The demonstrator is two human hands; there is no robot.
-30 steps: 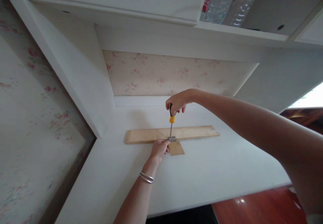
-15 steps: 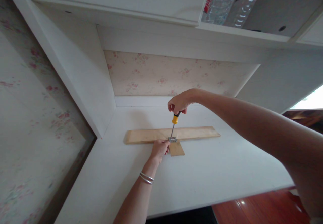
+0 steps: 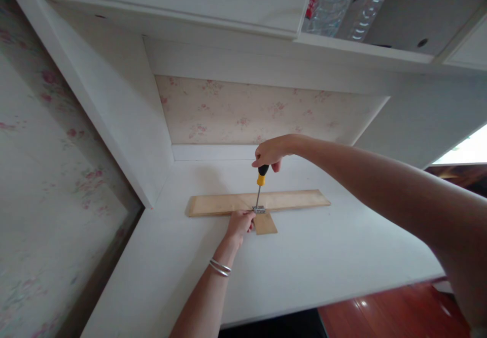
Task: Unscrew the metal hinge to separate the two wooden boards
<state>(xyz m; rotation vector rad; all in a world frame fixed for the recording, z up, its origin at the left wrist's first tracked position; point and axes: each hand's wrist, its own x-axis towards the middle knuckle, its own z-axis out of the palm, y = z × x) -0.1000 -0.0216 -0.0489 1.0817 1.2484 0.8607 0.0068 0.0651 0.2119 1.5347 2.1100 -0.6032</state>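
Driving a screw into a small metal bracket [image 3: 259, 209] is the step in hand, by the look of it. The right hand [image 3: 269, 153] is wrapped around the top of a screwdriver [image 3: 260, 186], black and yellow handle, shaft standing nearly upright with its tip down on the bracket. The bracket sits where two wood pieces meet: a long strip [image 3: 289, 200] lying across the white desk [image 3: 323, 262], and a short piece [image 3: 265, 224] butting out from it toward the person. The left hand [image 3: 239, 225], bangles [image 3: 219, 268] on the wrist, rests fingers curled against the joint just left of the bracket, pinning the wood flat; whether it grips anything cannot be told.

Bottles [image 3: 342, 3] stand on the shelf above, well apart from the work.

Judgement: the screw itself is too small to see, so its depth is unknown. The next move calls for steady downward pressure, the shaft kept square to the bracket, and the left hand holding both pieces from shifting.
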